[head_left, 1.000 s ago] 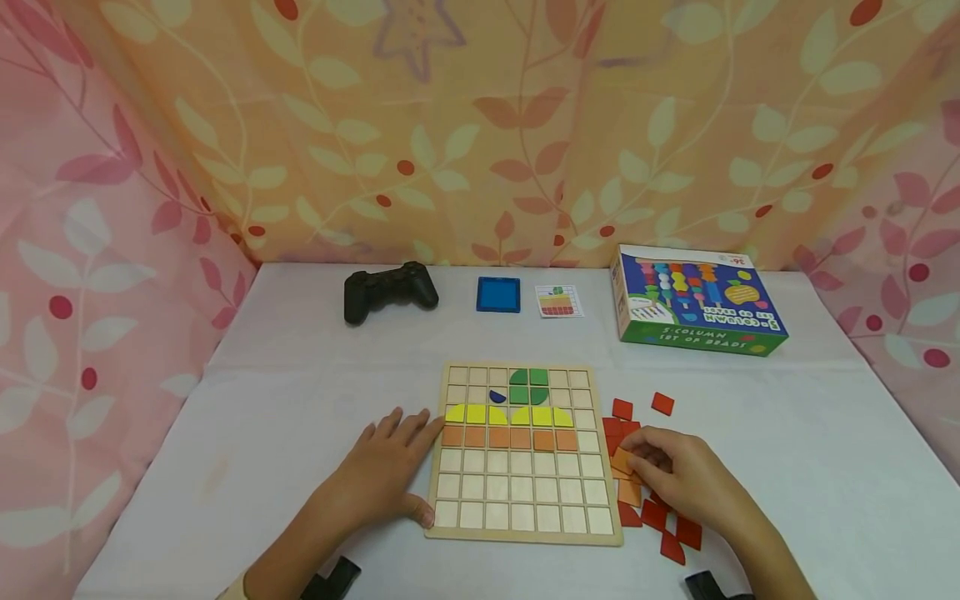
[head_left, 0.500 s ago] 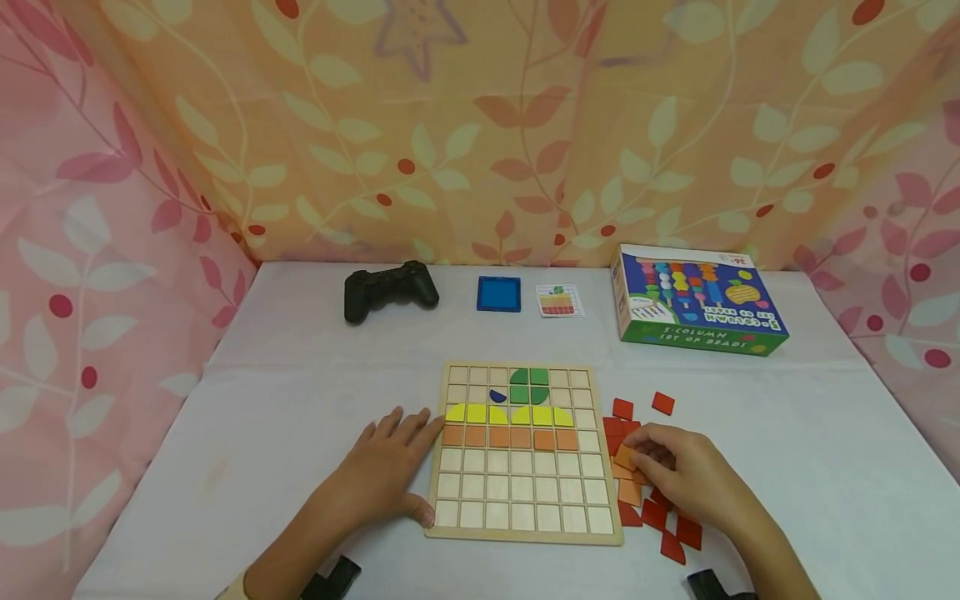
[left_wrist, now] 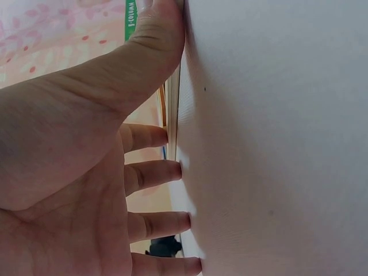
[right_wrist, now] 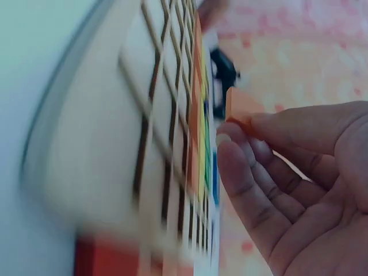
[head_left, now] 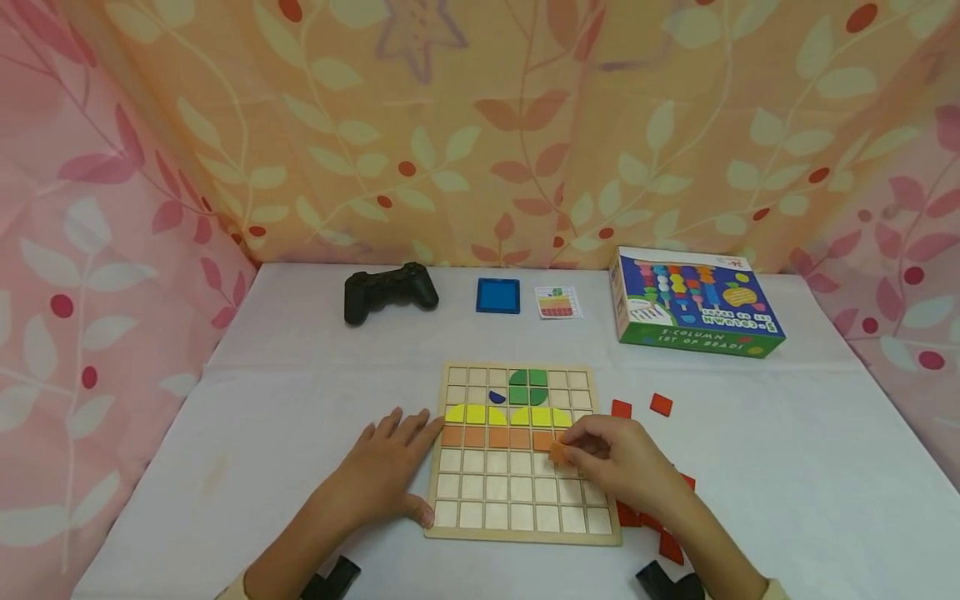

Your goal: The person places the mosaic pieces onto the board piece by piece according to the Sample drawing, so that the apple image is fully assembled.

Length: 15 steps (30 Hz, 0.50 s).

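My right hand [head_left: 626, 458] pinches an orange square tile [head_left: 557, 452] between thumb and index finger, over the right part of the wooden grid board [head_left: 497, 487]. In the right wrist view this tile [right_wrist: 244, 103] stands on edge in the fingertips. Resting on the cloth, my left hand [head_left: 382, 467] has its fingers spread, with thumb and index finger at the board's left edge. On the board lie green pieces [head_left: 528, 387], a small dark-blue piece [head_left: 497, 397], a row of yellow pieces [head_left: 475, 414] and a row of orange squares [head_left: 474, 437]; the right hand covers that row's right end.
Red tiles [head_left: 621, 408] lie right of the board, partly hidden under my right forearm. Along the back stand a black game controller [head_left: 390, 293], a blue square tray [head_left: 498, 296], a pattern card [head_left: 558, 302] and a bead-set box [head_left: 697, 304]. Patterned curtains enclose the table.
My right hand has moved left from the tile pile to above the board, bringing the orange tile along. My left hand has stayed in place.
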### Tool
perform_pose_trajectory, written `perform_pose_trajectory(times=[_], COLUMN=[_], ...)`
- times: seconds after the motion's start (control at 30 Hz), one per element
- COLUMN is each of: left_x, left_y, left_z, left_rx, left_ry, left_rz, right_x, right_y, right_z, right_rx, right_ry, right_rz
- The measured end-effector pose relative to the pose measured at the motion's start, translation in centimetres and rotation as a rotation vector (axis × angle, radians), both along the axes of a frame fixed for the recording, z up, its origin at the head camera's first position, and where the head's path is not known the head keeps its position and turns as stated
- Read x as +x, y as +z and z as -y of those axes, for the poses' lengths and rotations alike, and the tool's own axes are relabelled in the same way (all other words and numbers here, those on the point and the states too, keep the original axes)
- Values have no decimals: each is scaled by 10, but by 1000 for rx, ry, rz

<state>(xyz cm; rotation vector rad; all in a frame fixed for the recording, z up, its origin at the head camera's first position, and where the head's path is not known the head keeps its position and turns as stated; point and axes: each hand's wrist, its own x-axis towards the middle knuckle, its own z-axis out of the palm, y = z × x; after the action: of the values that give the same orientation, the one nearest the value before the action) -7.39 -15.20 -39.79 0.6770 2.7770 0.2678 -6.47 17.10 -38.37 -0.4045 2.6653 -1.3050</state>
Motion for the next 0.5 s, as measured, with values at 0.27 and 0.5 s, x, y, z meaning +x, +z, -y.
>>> perform_pose_trajectory(times=[0.27,0.5], left_x=[0,-1], left_y=[0,1], left_z=[0,1], left_rx=[-6,-13], left_ry=[-9,-15], left_rz=[2,17], right_x=[-5,-17], right_y=[-4,-11], right_z=[65,115], right_rx=[30,74], right_ry=[129,192], right_rz=[-11,-101])
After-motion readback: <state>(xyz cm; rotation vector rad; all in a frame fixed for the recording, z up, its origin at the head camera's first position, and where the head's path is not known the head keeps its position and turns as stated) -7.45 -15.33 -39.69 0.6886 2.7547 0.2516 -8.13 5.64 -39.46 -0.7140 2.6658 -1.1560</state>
